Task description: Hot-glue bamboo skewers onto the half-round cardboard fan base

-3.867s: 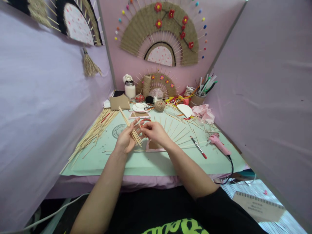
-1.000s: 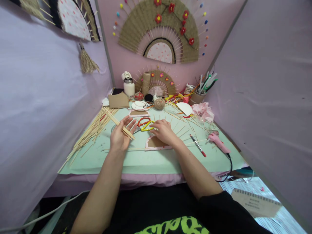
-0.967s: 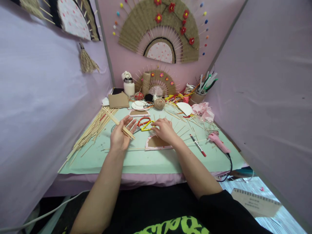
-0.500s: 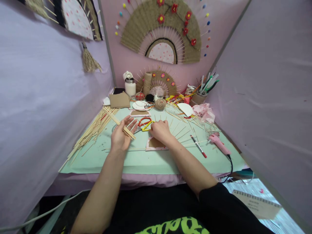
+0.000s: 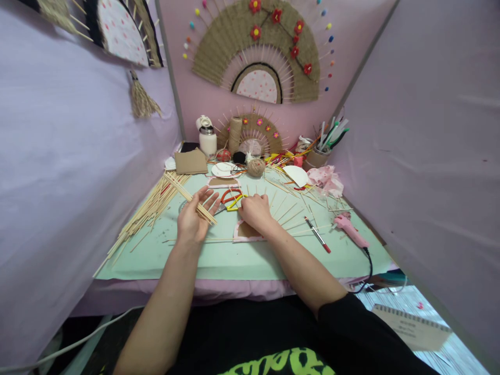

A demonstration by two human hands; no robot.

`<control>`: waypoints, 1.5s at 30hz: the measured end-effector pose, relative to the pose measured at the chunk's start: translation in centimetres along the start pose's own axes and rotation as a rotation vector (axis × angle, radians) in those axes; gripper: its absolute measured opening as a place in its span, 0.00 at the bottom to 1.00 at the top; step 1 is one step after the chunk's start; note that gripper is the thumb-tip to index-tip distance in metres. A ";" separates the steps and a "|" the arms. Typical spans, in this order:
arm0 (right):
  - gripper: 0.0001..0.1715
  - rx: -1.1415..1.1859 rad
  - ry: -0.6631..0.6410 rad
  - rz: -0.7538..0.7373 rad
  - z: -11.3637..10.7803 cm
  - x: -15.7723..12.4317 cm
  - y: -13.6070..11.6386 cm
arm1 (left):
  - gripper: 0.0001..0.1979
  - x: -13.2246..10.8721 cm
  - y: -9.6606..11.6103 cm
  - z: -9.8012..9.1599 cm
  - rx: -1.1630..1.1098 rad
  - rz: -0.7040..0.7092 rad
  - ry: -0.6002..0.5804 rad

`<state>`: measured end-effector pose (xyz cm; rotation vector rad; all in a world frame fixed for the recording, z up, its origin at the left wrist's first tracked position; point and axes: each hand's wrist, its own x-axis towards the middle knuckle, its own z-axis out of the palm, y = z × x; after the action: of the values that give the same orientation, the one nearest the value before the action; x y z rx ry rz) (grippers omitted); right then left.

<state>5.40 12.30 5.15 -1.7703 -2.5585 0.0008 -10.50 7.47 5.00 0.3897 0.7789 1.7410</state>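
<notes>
My left hand holds a small bundle of thin wooden sticks across the palm under the thumb, its other fingers stretched out. My right hand is closed, knuckles up, over a cardboard half-disc edged in pink-dotted cloth. Whatever its fingertips grip is hidden beneath the hand. Sticks fan out from the half-disc to the right, such as this one, and one long stick runs along its straight edge. Between the hands lie red-and-yellow-handled scissors or pliers.
A pile of sticks covers the table's left. To the right lie a pen and a pink glue gun with a cord. Twine, a white bottle, cardboard and a tool pot stand behind.
Both hands keep nearly the same place and grip. The whole view has shifted very slightly.
</notes>
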 end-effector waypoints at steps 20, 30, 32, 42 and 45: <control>0.20 0.027 0.057 0.055 -1.3 -0.5 0.5 | 0.14 -0.1 0.1 0.3 0.002 -0.011 0.017; 0.16 0.092 0.166 0.187 -3.5 -1.9 3.6 | 0.13 0.0 -0.1 0.0 0.021 -0.015 -0.001; 0.14 0.117 0.148 0.169 -3.3 -2.1 3.7 | 0.13 0.0 -0.1 0.0 0.020 -0.018 0.008; 0.14 0.182 0.024 0.088 -1.9 -2.6 4.1 | 0.12 0.1 -0.2 0.0 0.014 -0.015 0.009; 0.15 0.174 0.043 0.062 -1.2 -2.7 4.0 | 0.11 0.1 -0.2 0.0 0.022 -0.014 0.006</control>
<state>10.09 11.19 6.23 -1.7639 -2.3921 0.1789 -10.38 7.64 4.84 0.3932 0.8045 1.7223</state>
